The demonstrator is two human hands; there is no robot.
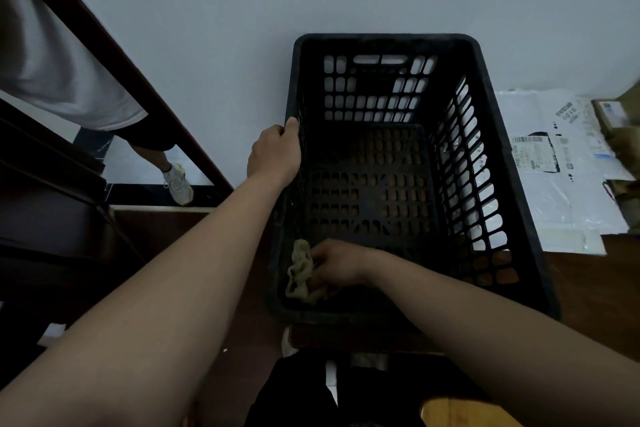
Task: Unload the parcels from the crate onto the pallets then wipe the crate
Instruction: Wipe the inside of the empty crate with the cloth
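Dim room, pale wall (214, 10).

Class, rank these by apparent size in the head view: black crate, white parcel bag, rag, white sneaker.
1. black crate
2. white parcel bag
3. rag and white sneaker: look alike, so unranked

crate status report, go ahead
Left hand grips crate rim. Right hand holds rag inside, near-left corner. No parcels inside; parcels lie to its right.
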